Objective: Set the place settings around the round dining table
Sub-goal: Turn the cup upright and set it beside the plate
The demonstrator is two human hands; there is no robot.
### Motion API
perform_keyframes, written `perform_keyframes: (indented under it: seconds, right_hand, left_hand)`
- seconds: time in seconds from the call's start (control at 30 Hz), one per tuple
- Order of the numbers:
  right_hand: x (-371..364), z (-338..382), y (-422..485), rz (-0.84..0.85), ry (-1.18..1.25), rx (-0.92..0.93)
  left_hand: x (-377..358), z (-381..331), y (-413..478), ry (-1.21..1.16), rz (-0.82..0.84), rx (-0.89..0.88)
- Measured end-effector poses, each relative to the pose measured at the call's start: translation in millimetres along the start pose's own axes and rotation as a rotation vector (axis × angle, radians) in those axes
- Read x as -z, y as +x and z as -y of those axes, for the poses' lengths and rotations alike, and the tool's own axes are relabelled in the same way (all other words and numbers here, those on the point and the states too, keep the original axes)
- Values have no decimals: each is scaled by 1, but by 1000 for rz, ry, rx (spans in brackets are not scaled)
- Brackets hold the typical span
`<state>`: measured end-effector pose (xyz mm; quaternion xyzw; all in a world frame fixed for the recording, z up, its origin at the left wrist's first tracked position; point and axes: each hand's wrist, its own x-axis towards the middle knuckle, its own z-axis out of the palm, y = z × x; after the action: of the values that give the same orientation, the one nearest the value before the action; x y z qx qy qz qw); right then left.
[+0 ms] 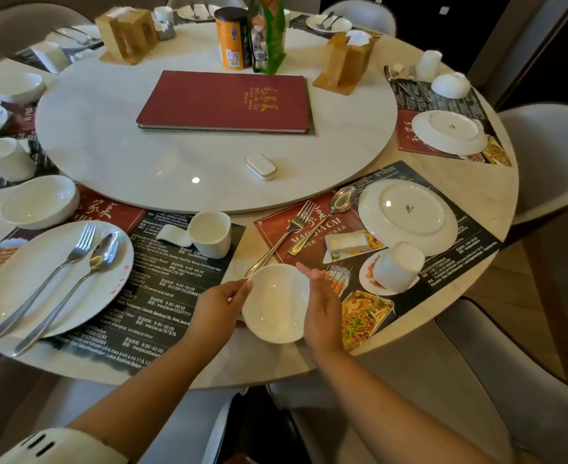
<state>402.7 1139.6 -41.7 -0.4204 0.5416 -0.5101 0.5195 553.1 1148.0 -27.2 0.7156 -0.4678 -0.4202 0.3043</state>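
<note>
Bench: the near edge is close, so anything nudged toward the person likely goes off. Placemat: looks like thin paper, and a drag across it could shift the whole setting. Plate: face down at the mat's far side, low risk.

Bowl: at the mat's near-left corner, between both hands; can't tell if it's lifted or resting. Left hand has fingers curled on the left rim. Right hand is flat and straight-fingered against the right side, gripping nothing. It's effectively a one-sided hold on glazed ware, so a slip is plausible.

Cup: inverted, just beside the right hand; an elbow swing could tip it. Fork: its handle end meets the bowl rim, so moving the bowl may flick it into the spoon.
</note>
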Motion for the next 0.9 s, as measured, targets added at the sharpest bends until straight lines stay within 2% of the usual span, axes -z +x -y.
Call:
perform_keyframes:
  seconds: [0.1,0.2,0.27,0.33,0.37,0.4,0.47,0.53,0.63,0.77,0.83,0.9]
  right_hand:
    - [2,-2,3,47,-65,52]
    - [17,16,10,80,-276,196]
    - [42,43,25,44,-428,344]
    - [76,75,48,-49,-694,446]
    - [93,89,60,-69,-883,429]
    - [107,100,71,-41,-1083,335]
    - [122,110,87,109,-1450,48]
    - [123,107,94,268,-1639,-137]
    - [118,94,103,356,-1673,-187]
    - [117,90,106,327,-1692,-140]
    - [125,90,103,290,-1580,-140]
    - [139,91,98,178,-1332,-128]
  left_hand:
    - [4,0,0,184,-1,-103]
    - [12,-6,5,397,-73,-207]
    - [17,-21,11,430,-123,-286]
    - [16,-44,16,429,-122,-371]
    - [13,-57,19,439,-105,-404]
    - [7,-69,23,460,-77,-437]
    - [-11,-92,34,476,39,-489]
    - [-35,-109,50,507,168,-524]
    - [-71,-127,72,700,295,-569]
    - [-107,-134,96,874,430,-623]
    - [-116,-135,103,964,445,-638]
    - [-120,-137,105,953,416,-673]
